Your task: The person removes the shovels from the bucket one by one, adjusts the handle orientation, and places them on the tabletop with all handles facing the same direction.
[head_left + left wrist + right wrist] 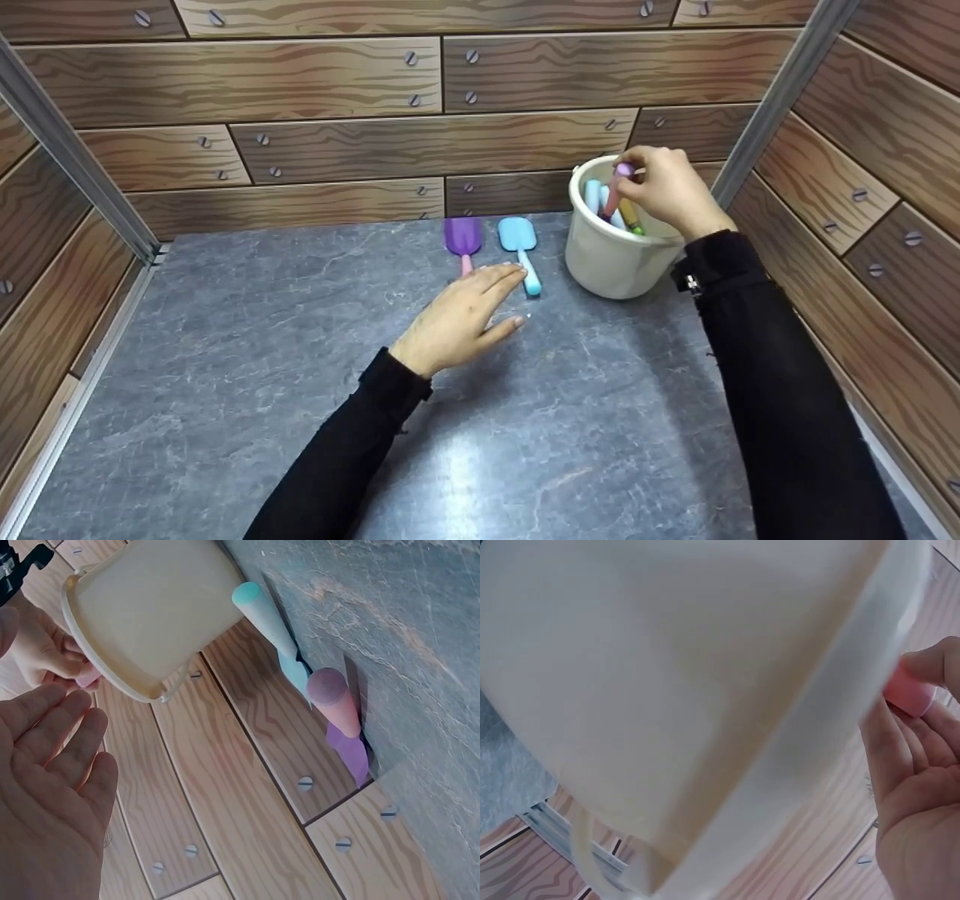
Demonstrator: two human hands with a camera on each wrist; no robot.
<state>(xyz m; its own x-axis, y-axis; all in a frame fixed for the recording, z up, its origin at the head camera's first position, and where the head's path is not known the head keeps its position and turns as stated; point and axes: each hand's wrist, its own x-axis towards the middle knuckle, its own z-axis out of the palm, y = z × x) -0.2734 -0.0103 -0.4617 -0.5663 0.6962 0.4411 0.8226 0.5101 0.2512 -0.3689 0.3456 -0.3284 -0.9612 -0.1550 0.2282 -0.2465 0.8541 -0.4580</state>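
The right hand [664, 187] is up at the bucket [611, 262]. Its thumb and fingers pinch the top of a pink handle [613, 199], so this hand is nearly closed, with the handle in its grip. The handle has a purple end and leans down into the bucket. I cannot tell what is on its low end, as that part is hidden. In the right wrist view, the pink top sits just past the rim, between the thumb and the fingers.

In the bucket there are also blue handles [592, 196] and a yellow handle [628, 214] with a bit of green by its low end. The bucket is off-white and stands upright on the table [247, 360], near the back wall [330, 79]. A loop [178, 682] is joined to its rim.

The left hand [469, 315] holds nothing. Its fingers are straight and its thumb sticks out to the side. It is up over the table, in front of two shovels.

The purple shovel [463, 234] has a pink grip, partly behind the left hand in the head view. The blue shovel [517, 234] lies between it and the bucket. Both shovels lie flat, side by side and apart, with their scoops toward the back wall.
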